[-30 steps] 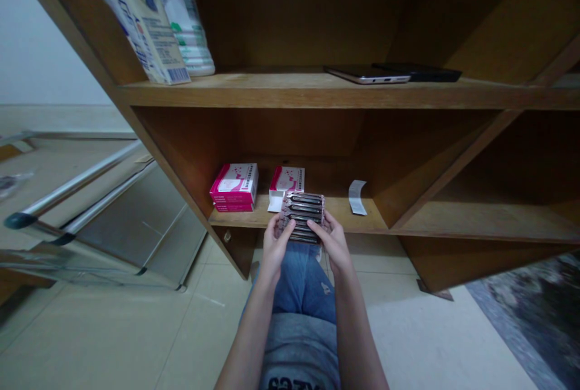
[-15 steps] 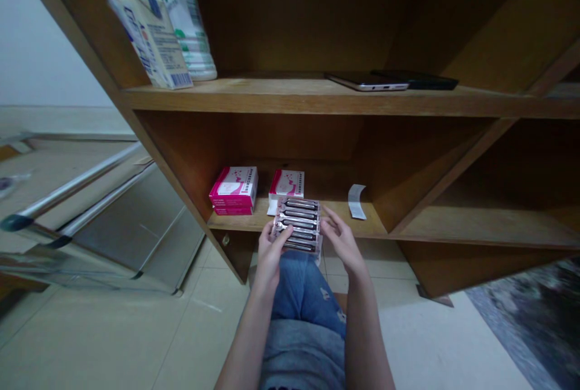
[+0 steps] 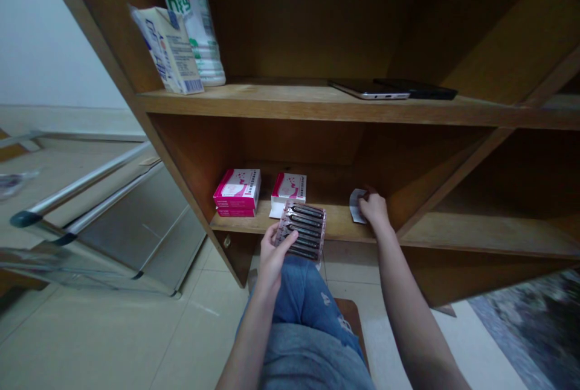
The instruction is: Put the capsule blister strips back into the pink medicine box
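My left hand (image 3: 275,250) grips a clear plastic tray of dark vials (image 3: 303,230) by its left edge, holding it over my knee at the front of the lower shelf (image 3: 335,225). My right hand (image 3: 373,207) reaches onto that shelf and rests on a small folded white paper (image 3: 354,206), fingers curled over its right side. A closed pink and white box (image 3: 238,191) lies at the shelf's left. Beside it stands an opened pink and white box (image 3: 288,191) with its flap down.
On the upper shelf (image 3: 317,103) a carton (image 3: 171,51) and a white and green package (image 3: 194,15) lean at the left, and two flat phones (image 3: 394,88) lie at the right. A metal folding frame (image 3: 90,197) lies on the tiled floor at the left. A dark rug (image 3: 539,317) is at the right.
My right hand let go of the vial tray and moved right onto the shelf to the folded paper. My left hand now holds the tray alone.
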The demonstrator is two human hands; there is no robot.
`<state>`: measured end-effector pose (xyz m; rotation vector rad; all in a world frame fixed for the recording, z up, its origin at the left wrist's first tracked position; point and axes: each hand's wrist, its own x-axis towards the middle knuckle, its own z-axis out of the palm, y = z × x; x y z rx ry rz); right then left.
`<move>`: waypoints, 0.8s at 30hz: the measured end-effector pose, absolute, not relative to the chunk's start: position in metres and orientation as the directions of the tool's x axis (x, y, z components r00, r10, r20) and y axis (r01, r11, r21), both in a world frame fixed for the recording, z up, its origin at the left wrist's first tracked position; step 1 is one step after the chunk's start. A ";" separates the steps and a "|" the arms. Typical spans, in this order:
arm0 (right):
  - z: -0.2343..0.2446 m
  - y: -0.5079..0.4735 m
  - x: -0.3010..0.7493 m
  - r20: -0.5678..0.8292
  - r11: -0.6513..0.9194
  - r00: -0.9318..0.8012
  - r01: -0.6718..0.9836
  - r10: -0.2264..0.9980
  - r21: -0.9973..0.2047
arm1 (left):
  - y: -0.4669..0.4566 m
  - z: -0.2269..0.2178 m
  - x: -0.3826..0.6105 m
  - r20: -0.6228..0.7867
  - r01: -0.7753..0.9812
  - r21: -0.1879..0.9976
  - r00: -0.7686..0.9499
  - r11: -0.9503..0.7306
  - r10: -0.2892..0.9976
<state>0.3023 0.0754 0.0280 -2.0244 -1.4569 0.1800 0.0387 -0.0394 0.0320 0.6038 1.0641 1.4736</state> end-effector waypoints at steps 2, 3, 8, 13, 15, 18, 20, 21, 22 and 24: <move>0.027 0.071 0.298 0.232 -0.227 0.407 0.806 0.884 -0.547 | -0.041 0.036 0.039 -0.230 -0.500 0.860 -0.192 0.107 0.954; 0.027 0.067 0.296 0.232 -0.236 0.420 0.799 0.877 -0.552 | -0.041 0.038 0.039 -0.245 -0.502 0.856 -0.185 0.123 0.952; 0.039 0.041 0.273 0.310 -0.207 0.473 0.763 0.825 -0.612 | -0.044 0.042 0.040 -0.273 -0.501 0.848 -0.130 0.175 0.953; 0.062 0.021 0.234 0.385 0.015 0.334 0.739 0.860 -0.674 | -0.044 0.034 0.048 -0.269 -0.489 0.850 -0.082 0.197 0.960; 0.069 0.016 0.220 0.431 0.132 0.240 0.728 0.870 -0.672 | -0.044 0.030 0.050 -0.250 -0.482 0.856 -0.073 0.185 0.966; 0.075 0.010 0.207 0.521 0.285 0.124 0.718 0.845 -0.634 | -0.044 0.028 0.051 -0.198 -0.462 0.877 -0.099 0.131 0.975; 0.076 0.005 0.203 0.565 0.345 0.093 0.707 0.820 -0.617 | -0.044 0.029 0.049 -0.190 -0.454 0.883 -0.121 0.116 0.974; 0.076 0.003 0.201 0.579 0.372 0.083 0.691 0.811 -0.620 | -0.044 0.030 0.049 -0.197 -0.458 0.881 -0.129 0.118 0.972; 0.076 0.002 0.200 0.590 0.400 0.076 0.664 0.804 -0.632 | -0.044 0.031 0.048 -0.207 -0.466 0.876 -0.137 0.121 0.969; 0.073 -0.001 0.198 0.597 0.459 0.064 0.576 0.800 -0.676 | -0.045 0.033 0.047 -0.225 -0.484 0.865 -0.136 0.134 0.965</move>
